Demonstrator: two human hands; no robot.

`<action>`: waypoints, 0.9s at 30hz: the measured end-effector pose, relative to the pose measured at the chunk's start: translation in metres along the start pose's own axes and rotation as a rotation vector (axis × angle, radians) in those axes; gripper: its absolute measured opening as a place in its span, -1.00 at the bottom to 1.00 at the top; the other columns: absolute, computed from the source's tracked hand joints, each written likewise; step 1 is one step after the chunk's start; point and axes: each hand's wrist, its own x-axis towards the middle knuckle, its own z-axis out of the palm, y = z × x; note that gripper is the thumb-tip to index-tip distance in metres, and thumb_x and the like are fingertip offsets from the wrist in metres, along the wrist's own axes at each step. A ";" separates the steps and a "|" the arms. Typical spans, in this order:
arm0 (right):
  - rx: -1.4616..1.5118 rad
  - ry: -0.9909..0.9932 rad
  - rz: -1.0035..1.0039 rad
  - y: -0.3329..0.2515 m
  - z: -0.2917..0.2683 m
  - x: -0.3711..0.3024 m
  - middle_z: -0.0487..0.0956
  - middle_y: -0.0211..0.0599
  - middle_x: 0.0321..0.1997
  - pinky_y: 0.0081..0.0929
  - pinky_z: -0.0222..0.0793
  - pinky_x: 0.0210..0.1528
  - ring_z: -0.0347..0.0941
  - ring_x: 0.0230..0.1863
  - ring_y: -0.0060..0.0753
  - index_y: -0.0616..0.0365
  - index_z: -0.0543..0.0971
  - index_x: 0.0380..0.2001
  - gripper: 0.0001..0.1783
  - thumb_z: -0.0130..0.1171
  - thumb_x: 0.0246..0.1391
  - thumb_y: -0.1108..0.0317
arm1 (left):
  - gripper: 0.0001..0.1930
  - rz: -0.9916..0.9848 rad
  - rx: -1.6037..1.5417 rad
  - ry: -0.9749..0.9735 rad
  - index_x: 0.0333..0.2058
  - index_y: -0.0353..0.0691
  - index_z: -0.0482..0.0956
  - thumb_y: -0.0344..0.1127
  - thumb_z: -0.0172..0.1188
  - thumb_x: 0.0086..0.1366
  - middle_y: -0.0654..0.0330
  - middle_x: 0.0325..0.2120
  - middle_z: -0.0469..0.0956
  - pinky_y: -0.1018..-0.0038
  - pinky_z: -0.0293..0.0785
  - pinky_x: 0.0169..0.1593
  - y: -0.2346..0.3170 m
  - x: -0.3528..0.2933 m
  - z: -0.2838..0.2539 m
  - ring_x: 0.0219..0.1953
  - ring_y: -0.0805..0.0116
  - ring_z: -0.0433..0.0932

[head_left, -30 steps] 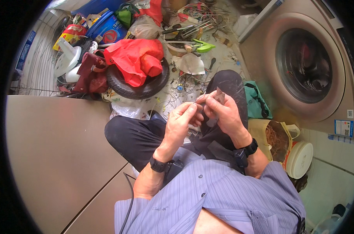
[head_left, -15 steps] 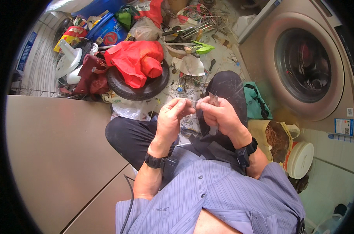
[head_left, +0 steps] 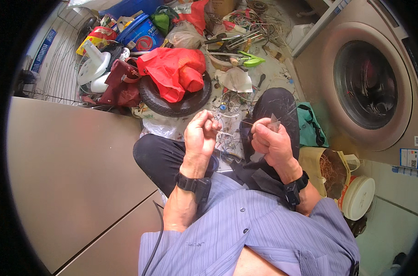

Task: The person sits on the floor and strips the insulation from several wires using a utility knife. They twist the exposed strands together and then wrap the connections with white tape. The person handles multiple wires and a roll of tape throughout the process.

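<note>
My left hand (head_left: pixel 200 138) is closed on a thin pale wire (head_left: pixel 230 116), which runs across to the fingertips of my right hand (head_left: pixel 272 143). A short whitish end (head_left: pixel 225 134) sticks out from below the left fingers. Wrapped in my right hand is a flat grey metal knife blade (head_left: pixel 275 121), its pointed tip showing above the forefinger; most of it is covered by the fingers. Right thumb and forefinger pinch the wire's far end close to the blade. Both hands are held over my lap, between my bent knees.
A tyre (head_left: pixel 172 108) under a red bag (head_left: pixel 172 71) lies ahead, near a blue bucket (head_left: pixel 142 34) and loose wires (head_left: pixel 246 20). At right stand a washing machine (head_left: pixel 326 87), a bag of copper-coloured wire (head_left: pixel 311 161) and a white-lidded bucket (head_left: pixel 360 198). A beige panel (head_left: pixel 75 170) fills the left.
My hands have drawn apart, so a longer stretch of wire shows between them. The blade in my right hand is tilted more. The whole view has shifted slightly.
</note>
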 end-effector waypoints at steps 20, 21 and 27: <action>0.044 0.107 -0.038 -0.015 -0.004 0.000 0.15 -0.71 -0.65 -0.59 -0.08 -0.61 0.01 -0.69 -0.73 0.12 0.56 -0.29 -0.90 0.18 0.34 0.37 | -0.72 -0.021 -0.078 -0.302 -0.27 -0.28 0.60 -0.23 0.03 0.54 0.46 -0.79 0.05 0.50 0.13 -0.42 0.038 -0.003 0.022 -0.71 0.54 0.02; 0.071 0.085 -0.007 -0.012 0.001 0.005 0.15 -0.71 -0.65 -0.59 -0.08 -0.61 0.00 -0.69 -0.73 0.11 0.56 -0.30 -0.90 0.19 0.34 0.37 | -0.72 -0.029 -0.069 -0.333 -0.27 -0.28 0.60 -0.23 0.03 0.54 0.46 -0.79 0.06 0.50 0.12 -0.43 0.036 -0.006 0.026 -0.71 0.54 0.02; 0.086 -0.060 0.216 0.006 0.034 0.025 0.06 -0.72 -0.69 -0.56 -0.09 -0.60 -0.04 -0.70 -0.70 0.24 0.62 -0.02 -0.64 0.12 0.42 0.13 | -0.73 -0.008 0.059 -0.399 -0.26 -0.29 0.56 -0.24 0.01 0.56 0.43 -0.78 0.08 0.49 0.11 -0.46 0.027 -0.024 0.039 -0.72 0.55 0.05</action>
